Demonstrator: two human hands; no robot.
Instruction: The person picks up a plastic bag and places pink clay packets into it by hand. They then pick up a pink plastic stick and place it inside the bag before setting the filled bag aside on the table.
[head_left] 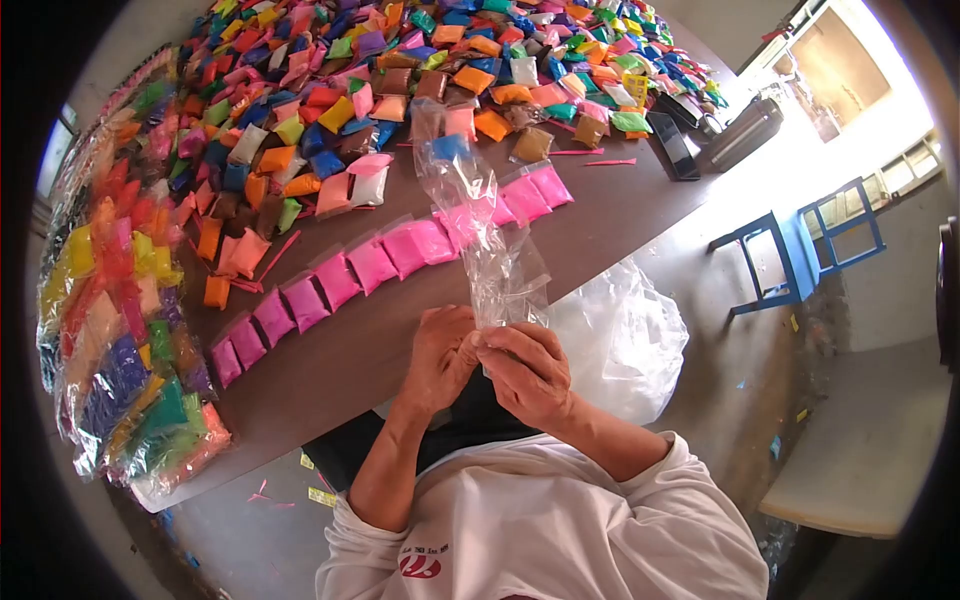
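Note:
A long clear plastic bag (pixel 508 272) stands up from my two hands, at the near edge of the table. My left hand (pixel 440 352) pinches its lower end, thumb and fingers pressed together. Beside it, touching, my right hand (pixel 525 370) also has its fingers closed on the bag's end. Beyond the hands, a row of small pink packets (pixel 372 264) runs slantwise across the table. The upper part of the bag hangs in front of some of these packets, which show through it.
A big heap of small coloured packets (pixel 300 130) covers the table's far side. Filled clear bags (pixel 120 370) lie at the left. A phone (pixel 672 146) and a metal flask (pixel 745 132) stand at the right. A white plastic sack (pixel 630 345) and a blue chair (pixel 790 255) are beyond the table edge.

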